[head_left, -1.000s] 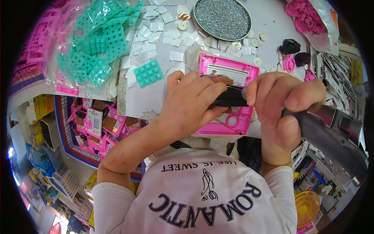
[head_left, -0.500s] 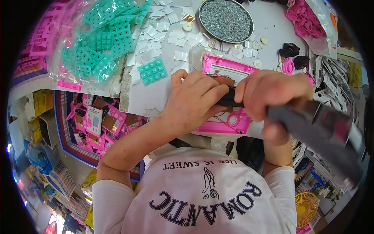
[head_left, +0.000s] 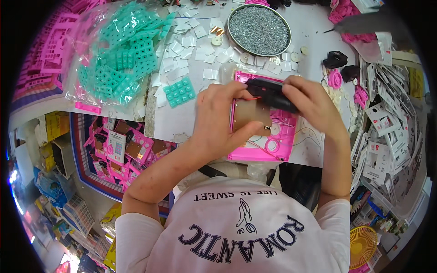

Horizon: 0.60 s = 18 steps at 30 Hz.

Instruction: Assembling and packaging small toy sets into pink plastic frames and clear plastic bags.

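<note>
Holding with the bare right hand point(head_left: 314, 102) the black oblong plastic part point(head_left: 271, 94), gripping it around the right end with fingers narrowed on it, just to the left of that hand and above the open pink rectangular plastic shell point(head_left: 282, 154). Resting the fingertips of the bare left hand point(head_left: 218, 116) at the opposite end, spreading the thumb wide over the brown flat board point(head_left: 248, 116) lying inside the shell; not being able to tell whether also pinching the black part there or only touching. For handling it carefully, probably best sharing the weight between both hands, turning slowly, and not pulling on the thin red wire point(head_left: 256, 97) showing just beside the left fingertips. Better guiding this wire away from the edge of the black part, so as not to squeeze it underneath. If touching the board with the left thumb, perhaps pressing only lightly, for not bending it. Best leaving the dark pointed tool point(head_left: 371, 26), seen beyond the right hand, well apart from the fingers.
</note>
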Available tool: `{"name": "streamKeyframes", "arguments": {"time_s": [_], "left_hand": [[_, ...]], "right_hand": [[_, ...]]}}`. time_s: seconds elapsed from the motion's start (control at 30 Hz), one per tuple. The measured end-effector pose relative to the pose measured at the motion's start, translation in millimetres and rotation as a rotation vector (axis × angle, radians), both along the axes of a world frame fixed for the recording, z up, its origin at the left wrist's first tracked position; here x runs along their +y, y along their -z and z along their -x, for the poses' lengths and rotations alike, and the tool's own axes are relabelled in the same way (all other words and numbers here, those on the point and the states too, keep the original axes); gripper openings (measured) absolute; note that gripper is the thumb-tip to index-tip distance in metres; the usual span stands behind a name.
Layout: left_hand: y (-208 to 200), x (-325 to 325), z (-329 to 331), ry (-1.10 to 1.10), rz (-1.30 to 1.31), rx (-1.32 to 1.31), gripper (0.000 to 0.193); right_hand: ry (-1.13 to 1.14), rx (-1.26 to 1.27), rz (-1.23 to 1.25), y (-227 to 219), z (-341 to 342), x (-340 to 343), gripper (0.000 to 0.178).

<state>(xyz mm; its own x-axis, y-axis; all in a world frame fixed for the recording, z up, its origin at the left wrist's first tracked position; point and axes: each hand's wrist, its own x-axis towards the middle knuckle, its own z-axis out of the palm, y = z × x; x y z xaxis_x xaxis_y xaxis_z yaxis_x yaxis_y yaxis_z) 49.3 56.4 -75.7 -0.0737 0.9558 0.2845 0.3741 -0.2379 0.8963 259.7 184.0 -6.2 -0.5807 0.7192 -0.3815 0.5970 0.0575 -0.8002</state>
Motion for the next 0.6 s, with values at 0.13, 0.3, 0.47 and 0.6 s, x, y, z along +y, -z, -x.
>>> {"name": "streamKeyframes", "arguments": {"time_s": [0.13, 0.3, 0.47, 0.6], "left_hand": [[-12, 4, 6, 0.058, -0.095, 0.459, 0.066], [-16, 1, 4, 0.058, -0.062, 0.526, 0.063], [-24, 1, -2, 0.062, -0.05, 0.574, 0.066], [-31, 2, -6, 0.026, -0.028, 0.638, 0.066]], "right_hand": [[0.061, -0.31, -0.477, -9, 12, 6, 0.038], [-0.322, 0.071, -0.681, -9, -2, 0, 0.042], [-0.139, 0.067, -1.093, 36, -4, -24, 0.04], [-0.166, -0.102, -0.991, 21, 1, -28, 0.043]]}}
